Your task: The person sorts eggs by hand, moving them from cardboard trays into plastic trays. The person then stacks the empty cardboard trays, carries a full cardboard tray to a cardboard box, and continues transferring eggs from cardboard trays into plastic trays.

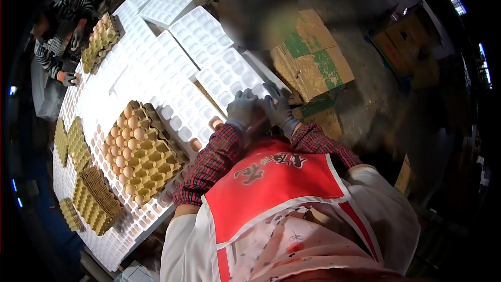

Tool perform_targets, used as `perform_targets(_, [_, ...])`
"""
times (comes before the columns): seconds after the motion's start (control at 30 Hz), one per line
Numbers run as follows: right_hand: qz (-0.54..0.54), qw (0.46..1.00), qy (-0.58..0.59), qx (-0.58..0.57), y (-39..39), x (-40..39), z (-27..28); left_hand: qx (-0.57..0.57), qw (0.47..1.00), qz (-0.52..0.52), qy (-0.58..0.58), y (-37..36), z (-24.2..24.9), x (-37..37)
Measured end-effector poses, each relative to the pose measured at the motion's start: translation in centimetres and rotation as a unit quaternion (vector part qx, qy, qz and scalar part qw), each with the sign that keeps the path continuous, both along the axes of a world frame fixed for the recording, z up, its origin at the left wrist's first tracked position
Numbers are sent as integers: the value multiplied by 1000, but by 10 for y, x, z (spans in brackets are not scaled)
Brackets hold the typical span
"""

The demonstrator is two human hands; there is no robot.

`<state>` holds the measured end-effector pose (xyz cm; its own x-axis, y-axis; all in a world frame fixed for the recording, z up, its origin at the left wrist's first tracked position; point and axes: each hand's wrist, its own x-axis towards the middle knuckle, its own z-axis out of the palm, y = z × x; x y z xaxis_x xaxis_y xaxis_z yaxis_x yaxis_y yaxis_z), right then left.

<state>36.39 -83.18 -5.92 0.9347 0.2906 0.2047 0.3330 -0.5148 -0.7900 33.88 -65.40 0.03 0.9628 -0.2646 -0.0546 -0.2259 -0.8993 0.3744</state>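
Note:
My left hand [242, 108], in a grey glove, is at the near edge of a white foam tray [228, 74] with rows of square pockets. Its fingers are bent. Close beside it is my right hand [281, 110], also gloved, with curled and slightly blurred fingers by the tray's corner. A small pale patch shows between the two hands, but what they grip there cannot be made out. Two brown eggs [195, 144] sit in pockets left of my left forearm. A stack of pulp egg trays [159, 159], its top partly filled with brown eggs [127, 134], stands farther left.
White foam trays [172, 55] cover the long table. Pulp trays [98, 198] are stacked at its near left. Across the table a person [65, 36] in gloves handles eggs by another pulp tray [100, 42]. Flattened cardboard [313, 57] lies to the right; a carton [404, 36] stands beyond.

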Motion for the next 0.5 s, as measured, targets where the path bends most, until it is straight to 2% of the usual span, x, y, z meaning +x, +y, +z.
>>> perform_targets(0.03, [-28, 987, 76, 141, 1, 2, -18, 13, 1000, 16, 0, -5, 5, 2])
perform_targets(0.07, [-58, 947, 154, 277, 3, 4, -20, -24, 999, 30, -14, -12, 10, 6])
perform_targets(0.1, [-80, 969, 129, 197, 1, 7, -21, -61, 997, 44, -29, -21, 14, 14])
perform_targets(0.13, [-94, 972, 101, 190, -1, 10, -29, -96, 992, 63, -46, -28, 17, 24])
perform_targets(0.17, [-103, 974, 72, 187, -2, 17, -44, -165, 974, 66, -142, -33, -10, 36])
perform_targets(0.2, [-111, 975, 44, 188, -1, 24, -52, -173, 961, 66, -204, -39, -8, 40])
perform_targets(0.23, [-104, 979, 70, 162, -4, 22, -42, -120, 964, 57, -232, -44, -14, 42])
perform_targets(0.27, [-73, 974, 122, 179, -8, 25, -33, -48, 988, 19, -145, -37, -43, 47])
perform_targets(0.3, [-44, 965, 174, 193, -13, 26, -22, -53, 980, 26, -188, -32, -50, 34])
perform_targets(0.37, [0, 955, 231, 184, -3, 29, 3, -107, 976, 58, -180, -18, -34, 11])
perform_targets(0.4, [-11, 971, 199, 130, 5, 28, 18, -156, 971, 81, -160, 1, 5, -11])
perform_targets(0.47, [-7, 987, 52, 154, 33, 28, 7, -237, 937, 145, -213, 55, 55, -56])
perform_targets(0.5, [47, 992, 22, 111, 63, 20, 46, -207, 935, 194, -214, 90, 81, -76])
